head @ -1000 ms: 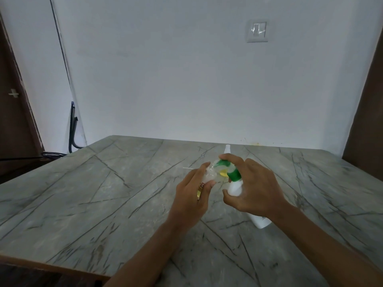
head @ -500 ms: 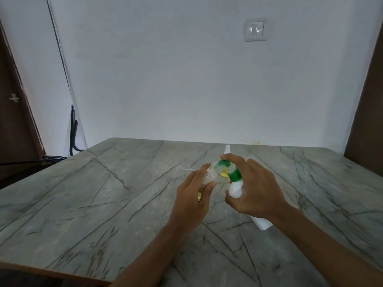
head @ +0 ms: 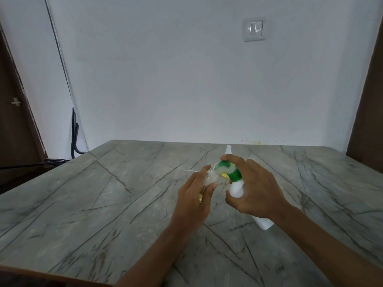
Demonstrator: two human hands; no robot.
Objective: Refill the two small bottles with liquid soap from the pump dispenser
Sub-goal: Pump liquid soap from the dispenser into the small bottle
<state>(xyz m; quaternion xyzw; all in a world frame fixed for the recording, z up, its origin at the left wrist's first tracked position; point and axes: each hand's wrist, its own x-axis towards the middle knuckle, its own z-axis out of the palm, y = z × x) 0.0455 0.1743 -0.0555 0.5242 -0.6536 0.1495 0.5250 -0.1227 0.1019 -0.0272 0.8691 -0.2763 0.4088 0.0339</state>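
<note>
The small clear plastic bottle (head: 210, 178) is gripped in the left hand (head: 194, 200) above the grey marble bench (head: 99, 204). Just to its right, the white pump dispenser with green head (head: 236, 186), clasped by the right hand (head: 256, 190), leans its long axis leftward, with the spout at the bottle's mouth.

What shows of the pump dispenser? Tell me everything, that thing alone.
The pump dispenser is a white, opaque, plastic-looking bottle with a green collar and a green pump head. It is tilted, with its base toward the person's right and its head toward the small clear bottle held in the left hand. The right hand grips its body, index finger on the pump head. Whether its base touches the table cannot be told.
</note>
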